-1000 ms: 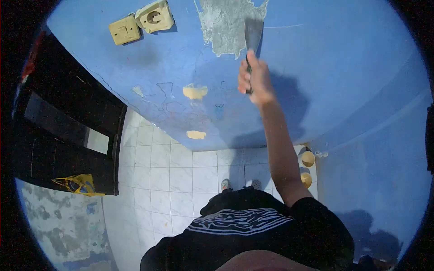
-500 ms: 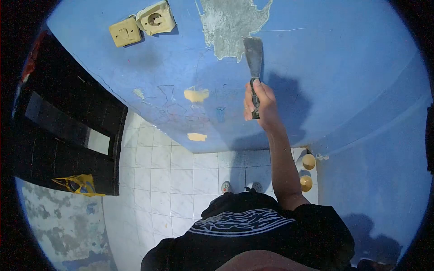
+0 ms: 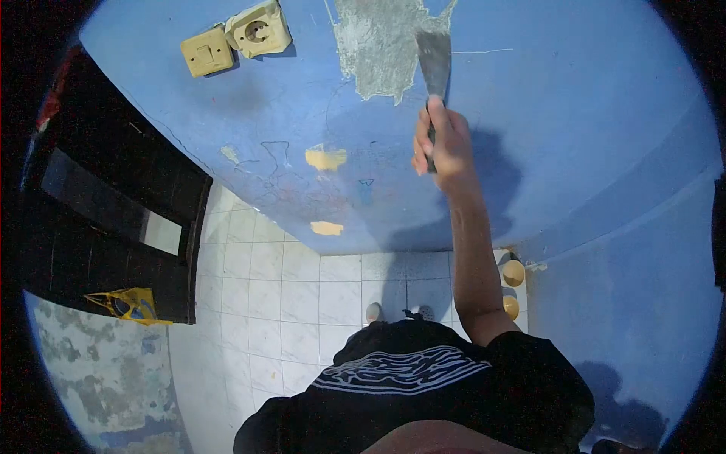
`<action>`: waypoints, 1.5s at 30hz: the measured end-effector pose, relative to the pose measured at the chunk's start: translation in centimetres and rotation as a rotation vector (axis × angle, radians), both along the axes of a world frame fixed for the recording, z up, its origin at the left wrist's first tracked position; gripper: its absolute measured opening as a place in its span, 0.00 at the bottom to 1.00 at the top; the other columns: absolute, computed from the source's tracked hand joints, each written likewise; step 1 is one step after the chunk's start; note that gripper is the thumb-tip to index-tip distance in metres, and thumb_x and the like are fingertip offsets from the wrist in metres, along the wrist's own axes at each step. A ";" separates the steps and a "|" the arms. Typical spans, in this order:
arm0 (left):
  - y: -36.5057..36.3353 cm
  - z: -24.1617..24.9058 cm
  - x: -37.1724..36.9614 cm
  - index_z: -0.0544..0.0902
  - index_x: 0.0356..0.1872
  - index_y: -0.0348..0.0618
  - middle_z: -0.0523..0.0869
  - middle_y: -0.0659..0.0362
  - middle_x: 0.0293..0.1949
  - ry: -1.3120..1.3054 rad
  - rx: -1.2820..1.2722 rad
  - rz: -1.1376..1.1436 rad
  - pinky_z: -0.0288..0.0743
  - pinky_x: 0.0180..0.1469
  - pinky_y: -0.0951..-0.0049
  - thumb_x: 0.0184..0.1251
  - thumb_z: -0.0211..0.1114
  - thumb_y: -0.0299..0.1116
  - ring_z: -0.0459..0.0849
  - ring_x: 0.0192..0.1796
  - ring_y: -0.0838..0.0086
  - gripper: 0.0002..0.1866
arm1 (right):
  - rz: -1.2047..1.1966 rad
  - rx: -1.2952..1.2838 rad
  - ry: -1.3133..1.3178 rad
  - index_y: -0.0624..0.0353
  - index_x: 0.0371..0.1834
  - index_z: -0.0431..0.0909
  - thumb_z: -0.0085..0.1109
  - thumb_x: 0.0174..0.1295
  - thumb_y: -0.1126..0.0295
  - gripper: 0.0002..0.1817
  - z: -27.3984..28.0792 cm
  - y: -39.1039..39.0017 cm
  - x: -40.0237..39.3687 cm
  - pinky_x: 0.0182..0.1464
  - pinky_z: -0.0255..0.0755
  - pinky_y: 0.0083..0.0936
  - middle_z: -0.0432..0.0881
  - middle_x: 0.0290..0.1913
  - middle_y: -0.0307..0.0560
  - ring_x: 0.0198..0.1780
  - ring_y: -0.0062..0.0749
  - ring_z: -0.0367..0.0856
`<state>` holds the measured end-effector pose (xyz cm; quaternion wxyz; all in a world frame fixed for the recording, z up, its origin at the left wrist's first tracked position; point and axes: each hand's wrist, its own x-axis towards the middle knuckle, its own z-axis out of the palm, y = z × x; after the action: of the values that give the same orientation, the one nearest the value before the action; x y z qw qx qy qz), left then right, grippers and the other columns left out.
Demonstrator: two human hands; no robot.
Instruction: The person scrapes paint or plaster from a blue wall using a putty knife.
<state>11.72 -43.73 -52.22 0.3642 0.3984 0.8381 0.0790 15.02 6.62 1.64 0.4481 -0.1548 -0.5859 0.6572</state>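
My right hand (image 3: 446,144) is closed around the dark handle of a putty knife (image 3: 434,64), raised against the blue wall (image 3: 575,113). The blade points upward and its tip lies over the right side of a bare grey patch (image 3: 378,49) where the paint is gone. Ragged paint edges border this patch, and a thin pale scratch runs off to its right. Two smaller cream patches, an upper one (image 3: 325,158) and a lower one (image 3: 327,228), show further down the wall. My left hand is out of view.
A light switch (image 3: 207,53) and a loose-looking wall socket (image 3: 259,32) sit at upper left. The dark door (image 3: 113,197) stands left, with a yellow bag (image 3: 128,305) near its lower end. Two yellowish round containers (image 3: 513,273) are on the white tiled floor (image 3: 295,303) by the right corner.
My right hand has moved up and slightly right with the putty knife. The blade tip has gone from the patch's lower right edge to higher over its right side.
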 end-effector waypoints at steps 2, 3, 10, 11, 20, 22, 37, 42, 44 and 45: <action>-0.3 -0.1 0.8 0.86 0.39 0.45 0.86 0.48 0.37 -0.005 -0.008 -0.010 0.76 0.48 0.53 0.70 0.57 0.39 0.84 0.43 0.54 0.12 | 0.014 -0.061 -0.041 0.56 0.30 0.68 0.40 0.78 0.51 0.23 1.1 1.4 -1.2 0.16 0.64 0.26 0.62 0.14 0.36 0.11 0.22 0.63; -0.8 0.0 0.9 0.86 0.39 0.45 0.86 0.48 0.37 -0.003 -0.017 -0.013 0.77 0.48 0.53 0.70 0.57 0.39 0.84 0.43 0.54 0.12 | 0.013 -0.067 -0.041 0.56 0.30 0.68 0.40 0.78 0.51 0.23 0.9 1.2 -1.1 0.16 0.64 0.26 0.62 0.14 0.36 0.11 0.22 0.63; -0.1 -0.2 0.4 0.86 0.38 0.46 0.86 0.49 0.36 0.018 -0.022 -0.031 0.77 0.47 0.53 0.70 0.57 0.38 0.85 0.43 0.54 0.12 | 0.003 -0.026 -0.001 0.55 0.27 0.68 0.40 0.77 0.51 0.24 -0.9 -0.5 1.0 0.16 0.65 0.27 0.64 0.15 0.37 0.11 0.25 0.65; 0.0 0.6 0.9 0.86 0.38 0.46 0.86 0.49 0.36 0.013 -0.029 -0.034 0.77 0.47 0.53 0.70 0.57 0.38 0.85 0.42 0.54 0.12 | 0.034 -0.036 -0.010 0.55 0.26 0.68 0.40 0.77 0.51 0.24 -1.2 -0.8 1.2 0.16 0.65 0.27 0.64 0.15 0.37 0.11 0.25 0.65; -1.1 -0.7 2.4 0.87 0.37 0.47 0.86 0.49 0.35 0.012 -0.038 -0.058 0.77 0.47 0.52 0.70 0.56 0.38 0.85 0.42 0.54 0.12 | -0.059 -0.070 -0.085 0.55 0.24 0.67 0.42 0.76 0.49 0.25 -1.0 -0.2 0.5 0.15 0.66 0.27 0.63 0.14 0.37 0.10 0.26 0.64; 0.2 -1.0 1.5 0.87 0.36 0.47 0.86 0.50 0.34 0.025 -0.023 -0.072 0.77 0.46 0.52 0.70 0.56 0.38 0.85 0.41 0.55 0.12 | -0.059 -0.053 -0.090 0.55 0.24 0.67 0.41 0.77 0.50 0.25 -0.8 -0.9 0.4 0.15 0.66 0.27 0.63 0.14 0.37 0.09 0.26 0.64; 5.0 -0.4 -2.5 0.88 0.34 0.48 0.87 0.50 0.33 0.102 0.010 -0.158 0.78 0.45 0.52 0.69 0.56 0.37 0.86 0.40 0.55 0.12 | -0.127 0.047 -0.077 0.56 0.21 0.64 0.38 0.78 0.54 0.26 0.7 0.2 -2.4 0.13 0.64 0.27 0.62 0.12 0.37 0.09 0.25 0.64; 4.5 -1.0 -3.4 0.88 0.33 0.48 0.87 0.51 0.32 0.121 -0.001 -0.168 0.78 0.45 0.52 0.69 0.56 0.37 0.86 0.39 0.55 0.12 | -0.124 0.063 -0.015 0.57 0.21 0.65 0.37 0.79 0.54 0.26 0.3 -0.2 -2.7 0.13 0.64 0.26 0.62 0.13 0.37 0.09 0.24 0.63; 3.6 -1.0 -3.9 0.88 0.33 0.49 0.87 0.51 0.32 0.129 -0.015 -0.172 0.78 0.45 0.52 0.69 0.56 0.37 0.86 0.39 0.55 0.12 | -0.137 0.065 -0.031 0.58 0.22 0.66 0.38 0.78 0.54 0.26 -0.3 -0.5 -2.2 0.13 0.64 0.26 0.63 0.13 0.37 0.09 0.24 0.63; 4.0 -1.1 -4.4 0.88 0.33 0.49 0.87 0.51 0.31 0.135 -0.013 -0.177 0.78 0.45 0.52 0.69 0.56 0.37 0.86 0.39 0.56 0.12 | -0.139 0.070 -0.027 0.58 0.22 0.66 0.38 0.78 0.54 0.26 0.0 -0.2 -2.3 0.13 0.64 0.26 0.63 0.13 0.37 0.09 0.24 0.63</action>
<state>7.33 -39.70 -53.33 0.3149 0.4730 0.8228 0.0142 12.71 6.44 1.62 0.4900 -0.1880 -0.6025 0.6013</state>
